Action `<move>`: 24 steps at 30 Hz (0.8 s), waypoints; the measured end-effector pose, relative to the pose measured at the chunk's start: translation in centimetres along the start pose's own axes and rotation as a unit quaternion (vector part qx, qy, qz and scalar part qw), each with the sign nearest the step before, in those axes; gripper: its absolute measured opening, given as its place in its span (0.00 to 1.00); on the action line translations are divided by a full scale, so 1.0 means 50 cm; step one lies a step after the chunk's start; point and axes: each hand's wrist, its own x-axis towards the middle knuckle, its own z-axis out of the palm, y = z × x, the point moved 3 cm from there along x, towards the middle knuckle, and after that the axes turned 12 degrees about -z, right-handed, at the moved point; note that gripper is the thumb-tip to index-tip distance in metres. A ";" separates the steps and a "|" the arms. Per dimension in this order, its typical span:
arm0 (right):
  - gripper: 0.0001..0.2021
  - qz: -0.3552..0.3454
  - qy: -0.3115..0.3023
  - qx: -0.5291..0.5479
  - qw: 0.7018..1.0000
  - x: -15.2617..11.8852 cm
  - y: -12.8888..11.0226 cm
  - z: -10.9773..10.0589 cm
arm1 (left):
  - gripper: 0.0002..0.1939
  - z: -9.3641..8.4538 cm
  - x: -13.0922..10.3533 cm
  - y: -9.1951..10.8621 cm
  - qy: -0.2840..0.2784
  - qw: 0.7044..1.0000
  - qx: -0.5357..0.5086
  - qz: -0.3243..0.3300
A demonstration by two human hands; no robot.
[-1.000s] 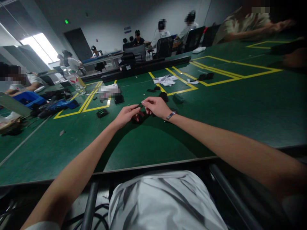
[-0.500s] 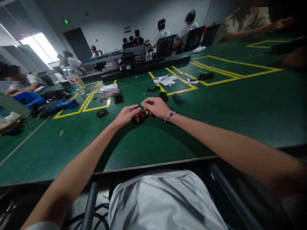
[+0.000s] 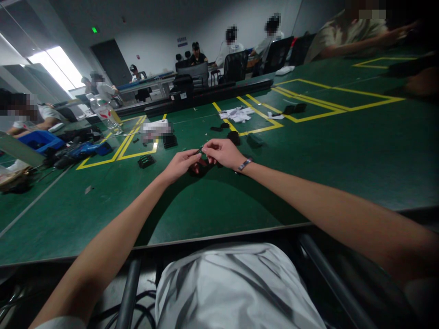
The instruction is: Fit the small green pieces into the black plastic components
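Note:
Both my hands meet above the green table (image 3: 212,201), near its middle. My left hand (image 3: 181,165) pinches a small dark piece (image 3: 200,150) between thumb and fingers. From the right, my right hand (image 3: 221,152) has its fingertips closed on the same piece; its details are too small to tell. Just beyond my right hand lie a black part (image 3: 233,138) and a dark translucent piece (image 3: 254,140). A stack of dark green-tinted parts (image 3: 146,161) rests left of my left hand, and a black block (image 3: 169,141) sits behind it.
White paper strips (image 3: 236,114) lie beyond my hands, inside yellow tape lines. At the left are a blue power tool (image 3: 98,149), a blue bin (image 3: 43,141) and clear bottles (image 3: 109,118). Several people sit around the room, one (image 3: 353,36) at the table's far right.
My hands and the small piece have hardly moved. In the background, a seated person's arm has drawn in, and the person at the far right has shifted their hands slightly.

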 end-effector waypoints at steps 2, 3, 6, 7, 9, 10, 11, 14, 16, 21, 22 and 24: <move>0.10 -0.001 -0.002 0.000 1.000 0.000 0.002 0.000 | 0.23 0.000 0.001 0.000 0.000 1.000 -0.002 0.000; 0.10 -0.002 -0.003 0.001 1.000 0.001 0.003 0.001 | 0.23 0.000 0.001 0.000 -0.001 1.000 -0.003 -0.001; 0.09 -0.002 -0.003 0.001 1.000 0.001 0.007 0.001 | 0.24 0.000 0.001 0.000 -0.005 1.000 -0.004 -0.002; 0.09 -0.003 -0.003 0.002 1.000 0.001 0.008 0.001 | 0.24 0.000 0.000 0.000 -0.006 1.000 -0.004 -0.003; 0.09 -0.005 -0.003 0.002 1.000 0.002 0.010 0.001 | 0.24 0.000 0.000 0.000 -0.009 1.000 -0.004 -0.004; 0.09 -0.007 -0.004 0.002 1.000 0.002 0.010 0.001 | 0.24 0.000 0.000 0.000 -0.009 1.000 -0.004 -0.005; 0.09 -0.008 -0.005 0.003 1.000 0.002 0.010 0.002 | 0.24 0.000 0.000 0.000 -0.009 1.000 -0.003 -0.005; 0.10 -0.004 -0.009 0.003 1.000 0.002 0.010 0.002 | 0.24 0.000 0.001 0.000 -0.007 1.000 0.001 -0.004; 0.10 -0.003 -0.011 0.002 1.000 0.002 0.010 0.002 | 0.23 0.000 0.002 -0.001 -0.005 1.000 0.002 -0.002; 0.11 -0.015 -0.016 -0.002 1.000 0.002 0.009 0.001 | 0.24 0.001 0.001 0.001 -0.009 1.000 -0.012 0.000; 0.11 -0.015 -0.016 -0.004 1.000 0.002 0.009 0.001 | 0.24 0.001 0.001 0.001 -0.010 1.000 -0.014 -0.001; 0.11 -0.015 -0.015 -0.009 1.000 0.002 0.009 0.001 | 0.24 0.001 0.001 0.002 -0.009 1.000 -0.014 -0.002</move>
